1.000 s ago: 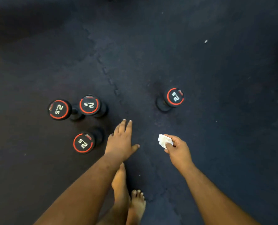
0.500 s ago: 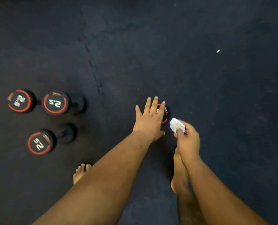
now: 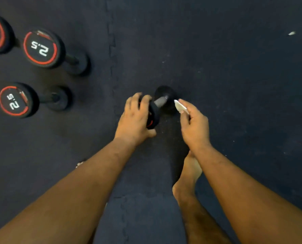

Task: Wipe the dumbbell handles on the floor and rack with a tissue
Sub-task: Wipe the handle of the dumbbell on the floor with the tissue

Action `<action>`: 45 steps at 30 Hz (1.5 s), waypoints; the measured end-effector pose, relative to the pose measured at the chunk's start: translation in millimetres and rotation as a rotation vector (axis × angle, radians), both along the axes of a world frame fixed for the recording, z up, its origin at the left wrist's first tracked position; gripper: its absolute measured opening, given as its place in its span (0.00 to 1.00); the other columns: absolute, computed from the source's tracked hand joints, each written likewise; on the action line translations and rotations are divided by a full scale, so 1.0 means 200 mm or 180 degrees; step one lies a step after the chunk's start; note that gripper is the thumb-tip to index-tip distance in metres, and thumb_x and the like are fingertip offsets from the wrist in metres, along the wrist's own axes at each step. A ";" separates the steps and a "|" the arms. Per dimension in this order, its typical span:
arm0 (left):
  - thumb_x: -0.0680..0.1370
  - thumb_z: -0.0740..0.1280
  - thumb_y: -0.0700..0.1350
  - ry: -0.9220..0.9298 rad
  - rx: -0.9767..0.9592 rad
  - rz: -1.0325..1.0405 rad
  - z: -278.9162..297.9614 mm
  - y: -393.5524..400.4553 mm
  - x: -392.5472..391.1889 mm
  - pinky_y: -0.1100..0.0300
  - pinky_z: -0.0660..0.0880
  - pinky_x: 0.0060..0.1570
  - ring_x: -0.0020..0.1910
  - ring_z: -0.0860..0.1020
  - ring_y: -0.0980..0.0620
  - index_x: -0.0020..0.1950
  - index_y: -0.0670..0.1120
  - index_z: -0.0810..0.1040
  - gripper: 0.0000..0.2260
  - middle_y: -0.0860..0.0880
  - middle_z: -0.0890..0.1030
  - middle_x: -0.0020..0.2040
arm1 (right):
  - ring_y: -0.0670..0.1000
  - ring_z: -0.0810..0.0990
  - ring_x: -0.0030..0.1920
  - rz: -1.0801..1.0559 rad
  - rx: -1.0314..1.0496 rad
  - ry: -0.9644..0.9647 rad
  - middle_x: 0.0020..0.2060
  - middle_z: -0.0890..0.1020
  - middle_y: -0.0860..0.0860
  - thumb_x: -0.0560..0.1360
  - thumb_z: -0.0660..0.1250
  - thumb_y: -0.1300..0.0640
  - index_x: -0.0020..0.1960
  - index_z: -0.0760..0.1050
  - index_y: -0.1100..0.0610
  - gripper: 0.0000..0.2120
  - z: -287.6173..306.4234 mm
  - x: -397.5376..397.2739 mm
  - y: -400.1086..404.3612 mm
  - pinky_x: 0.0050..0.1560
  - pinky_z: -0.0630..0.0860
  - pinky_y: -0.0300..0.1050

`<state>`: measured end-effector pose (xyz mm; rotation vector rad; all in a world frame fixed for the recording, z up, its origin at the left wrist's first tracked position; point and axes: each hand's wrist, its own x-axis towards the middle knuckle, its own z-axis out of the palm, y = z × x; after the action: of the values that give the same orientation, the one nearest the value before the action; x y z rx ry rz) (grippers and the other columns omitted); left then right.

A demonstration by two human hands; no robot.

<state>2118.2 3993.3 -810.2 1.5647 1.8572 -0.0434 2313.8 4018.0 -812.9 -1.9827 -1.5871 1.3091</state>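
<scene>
Left fingers: we curl our left hand (image 3: 135, 118) over the near end disc of the black rubber-ended dumbbell with the red ring (image 3: 153, 113), fingers closed on its rim and thumb under it, tipping it so the far end sits on the mat.
Right fingers: our right hand (image 3: 193, 125) pinches a small folded white tissue (image 3: 180, 106) between thumb and fingertips; the other fingers are loosely bent.
Between the hands: the bare grey metal handle (image 3: 160, 101) shows just beyond the left fingertips; the tissue's tip is just beside it, and we cannot tell if it touches.
Step in hand: we judge this as steadying the dumbbell, wiping not yet begun.
Next move: bring the tissue onto the handle, wrap it round and rub along it while the left hand grips firmly.
Farther left: three more black dumbbells with red rings marked 2.5 (image 3: 41, 48) stand on end, well apart, awaiting their turn.
Underneath: dark interlocking rubber floor mat (image 3: 234, 76); no rack is in view.
</scene>
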 end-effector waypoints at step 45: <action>0.68 0.81 0.53 0.0358 -0.1298 -0.0188 -0.45 -0.19 -0.52 0.36 0.54 0.77 0.81 0.55 0.45 0.82 0.43 0.44 0.57 0.42 0.53 0.81 | 0.58 0.73 0.66 0.3924 0.0222 -0.2039 0.62 0.76 0.55 0.79 0.61 0.58 0.68 0.69 0.56 0.17 -0.59 -0.84 -0.02 0.77 0.55 0.64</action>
<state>2014.5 3955.6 -899.5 1.3505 1.7494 -0.5140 2145.5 4013.7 -931.7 -1.3411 -3.3822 0.8110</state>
